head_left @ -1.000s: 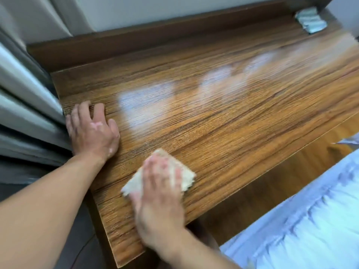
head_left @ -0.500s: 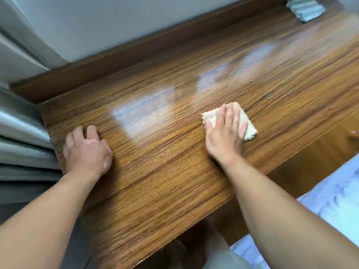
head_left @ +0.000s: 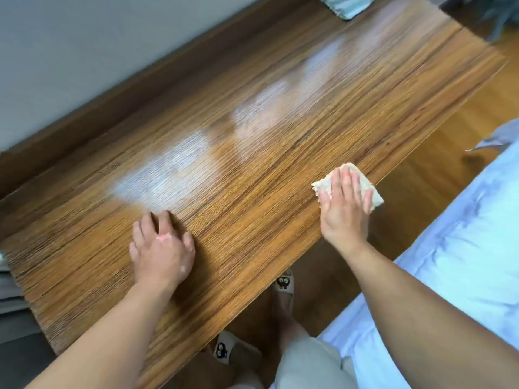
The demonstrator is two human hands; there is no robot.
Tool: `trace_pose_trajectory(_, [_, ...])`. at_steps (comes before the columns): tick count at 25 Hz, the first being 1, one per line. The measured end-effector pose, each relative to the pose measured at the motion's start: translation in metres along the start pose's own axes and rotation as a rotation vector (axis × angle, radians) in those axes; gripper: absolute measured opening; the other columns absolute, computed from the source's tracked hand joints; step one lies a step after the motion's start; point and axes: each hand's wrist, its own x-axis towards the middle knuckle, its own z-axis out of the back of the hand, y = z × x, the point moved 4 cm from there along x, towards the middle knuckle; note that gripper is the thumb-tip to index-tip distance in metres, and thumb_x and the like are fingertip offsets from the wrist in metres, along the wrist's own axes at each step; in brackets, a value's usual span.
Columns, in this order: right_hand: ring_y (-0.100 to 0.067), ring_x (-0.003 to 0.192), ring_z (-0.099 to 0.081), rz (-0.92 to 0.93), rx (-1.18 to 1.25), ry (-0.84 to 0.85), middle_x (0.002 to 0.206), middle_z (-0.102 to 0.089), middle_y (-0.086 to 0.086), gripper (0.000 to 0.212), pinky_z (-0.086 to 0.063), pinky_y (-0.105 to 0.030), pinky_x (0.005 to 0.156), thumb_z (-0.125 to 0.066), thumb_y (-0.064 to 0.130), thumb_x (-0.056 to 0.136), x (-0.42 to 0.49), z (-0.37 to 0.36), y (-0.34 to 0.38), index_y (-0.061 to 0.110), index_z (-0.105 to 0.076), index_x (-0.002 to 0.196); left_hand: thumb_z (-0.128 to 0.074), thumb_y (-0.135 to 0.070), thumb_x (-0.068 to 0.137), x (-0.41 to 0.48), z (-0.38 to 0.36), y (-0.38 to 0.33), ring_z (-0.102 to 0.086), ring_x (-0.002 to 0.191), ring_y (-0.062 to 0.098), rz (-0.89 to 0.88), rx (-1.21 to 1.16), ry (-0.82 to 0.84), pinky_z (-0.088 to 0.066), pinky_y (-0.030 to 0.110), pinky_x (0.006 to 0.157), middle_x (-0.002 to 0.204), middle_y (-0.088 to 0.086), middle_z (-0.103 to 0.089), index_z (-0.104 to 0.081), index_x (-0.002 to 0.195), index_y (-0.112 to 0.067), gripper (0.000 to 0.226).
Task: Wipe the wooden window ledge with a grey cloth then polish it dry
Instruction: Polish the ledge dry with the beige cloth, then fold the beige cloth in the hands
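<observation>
**Polishing pass, as I judge it.** My right hand (head_left: pixel 344 209) lies flat, fingers straight, on a pale beige cloth (head_left: pixel 364 178). It presses the cloth to the wooden ledge (head_left: pixel 252 192) at the edge nearest me and grips nothing. The cloth's outer corner overhangs that edge.

My left hand (head_left: pixel 161 248), well to the left of the right hand, rests palm-down on bare wood with fingers loosely bent, holding nothing. It appears to serve as a brace.

A blue-grey cloth (head_left: pixel 346 5) lies far beyond the right hand at the ledge's distant end, partly cut off by the frame. This suggests the wet wipe is finished.

The ledge is brown with strong, straight grain. Pale glossy patches (head_left: pixel 168 169) begin just ahead of the left hand and run diagonally away towards the far cloth. Whether they are moisture or window glare I cannot tell.

The next move calls for flat, even pressure along the grain. It should lead away from the edge, so the cloth does not slip off, and across those patches.
</observation>
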Motion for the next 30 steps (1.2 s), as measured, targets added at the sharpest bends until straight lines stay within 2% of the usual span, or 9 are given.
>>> trace_pose_trajectory(2, [-0.025, 0.158, -0.007, 0.100, 0.033, 0.045, 0.171, -0.013, -0.005, 0.064, -0.002, -0.057, 0.126, -0.018, 0.047, 0.107, -0.048, -0.014, 0.033, 0.014, -0.021, 0.162, -0.048, -0.043, 0.098, -0.001, 0.004, -0.021, -0.018, 0.149, 0.036, 0.002, -0.042, 0.035, -0.024, 0.054, 0.120, 0.161, 0.017, -0.024, -0.032, 0.149, -0.019, 0.058])
trace_pose_trajectory(6, [-0.011, 0.156, -0.016, 0.701, 0.177, 0.350, 0.167, -0.029, 0.008, 0.056, -0.001, -0.047, 0.128, -0.034, 0.045, 0.106, -0.152, -0.007, 0.067, 0.024, -0.037, 0.157, -0.045, -0.045, 0.101, -0.013, 0.007, -0.091, -0.039, 0.139, 0.032, -0.077, -0.158, 0.158, -0.039, 0.054, 0.113, 0.152, 0.010, -0.041, -0.039, 0.149, -0.021, 0.053])
trace_pose_trajectory(10, [-0.010, 0.116, -0.065, 0.074, 0.982, 0.773, 0.122, -0.073, 0.004, 0.034, -0.046, -0.048, 0.107, -0.042, 0.040, 0.107, -0.097, 0.063, 0.034, 0.027, -0.064, 0.129, -0.050, -0.051, 0.099, -0.058, 0.023, -0.159, -0.058, 0.113, 0.016, -0.222, -0.471, 0.443, -0.052, 0.034, 0.095, 0.134, -0.003, -0.060, -0.058, 0.133, -0.022, 0.045])
trace_pose_trajectory(13, [-0.036, 0.118, -0.067, -0.455, 1.734, 0.779, 0.126, -0.070, -0.022, 0.039, -0.048, -0.055, 0.107, -0.045, 0.026, 0.106, -0.068, 0.119, 0.015, 0.005, -0.063, 0.132, -0.064, -0.059, 0.087, -0.104, 0.035, -0.191, -0.065, 0.119, 0.025, -0.051, -1.078, 0.854, -0.049, 0.050, 0.103, 0.133, 0.000, -0.066, -0.063, 0.129, -0.022, 0.056])
trace_pose_trajectory(15, [-0.045, 0.124, -0.061, -0.578, 1.892, 0.730, 0.133, -0.063, -0.030, 0.052, -0.047, -0.056, 0.107, -0.045, 0.034, 0.102, -0.062, 0.150, 0.011, -0.001, -0.059, 0.137, -0.077, -0.047, 0.083, -0.118, 0.046, -0.204, -0.068, 0.114, 0.032, -0.067, -1.201, 0.913, -0.051, 0.056, 0.099, 0.123, 0.009, -0.072, -0.067, 0.121, -0.014, 0.051])
trace_pose_trajectory(19, [-0.041, 0.127, -0.060, -0.552, 1.894, 0.665, 0.137, -0.062, -0.026, 0.059, -0.044, -0.056, 0.109, -0.039, 0.048, 0.107, -0.066, 0.183, 0.007, 0.004, -0.061, 0.138, -0.073, -0.014, 0.084, -0.109, 0.073, -0.225, -0.075, 0.097, 0.033, -0.160, -1.193, 0.834, -0.060, 0.043, 0.078, 0.108, 0.017, -0.075, -0.063, 0.114, -0.005, 0.033])
trace_pose_trajectory(22, [-0.034, 0.119, -0.068, -0.483, 1.739, 0.444, 0.128, -0.070, -0.019, 0.035, -0.051, -0.055, 0.103, -0.054, 0.021, 0.104, -0.061, 0.200, -0.002, 0.005, -0.061, 0.135, -0.063, -0.008, 0.094, -0.087, 0.094, -0.241, -0.075, 0.096, 0.032, -0.289, -1.145, 0.845, -0.062, 0.043, 0.078, 0.109, 0.017, -0.074, -0.062, 0.120, -0.006, 0.026])
trace_pose_trajectory(26, [-0.011, 0.102, -0.074, -0.372, 1.257, 0.126, 0.108, -0.079, 0.007, 0.019, -0.059, -0.036, 0.088, -0.061, 0.017, 0.103, -0.056, 0.220, -0.015, 0.027, -0.072, 0.115, -0.067, -0.034, 0.092, -0.082, 0.116, -0.268, -0.064, 0.097, 0.005, -0.594, -0.683, 0.334, -0.058, 0.029, 0.083, 0.108, -0.011, -0.066, -0.057, 0.117, -0.028, 0.027])
trace_pose_trajectory(30, [0.000, 0.106, -0.067, -0.202, 0.955, -0.066, 0.114, -0.070, 0.026, 0.029, -0.054, -0.015, 0.083, -0.073, 0.030, 0.094, -0.048, 0.235, -0.031, 0.052, -0.067, 0.112, -0.070, -0.041, 0.091, -0.118, 0.115, -0.322, -0.071, 0.098, 0.017, -0.683, -0.991, 0.755, -0.059, 0.046, 0.090, 0.103, 0.001, -0.074, -0.066, 0.107, -0.019, 0.028])
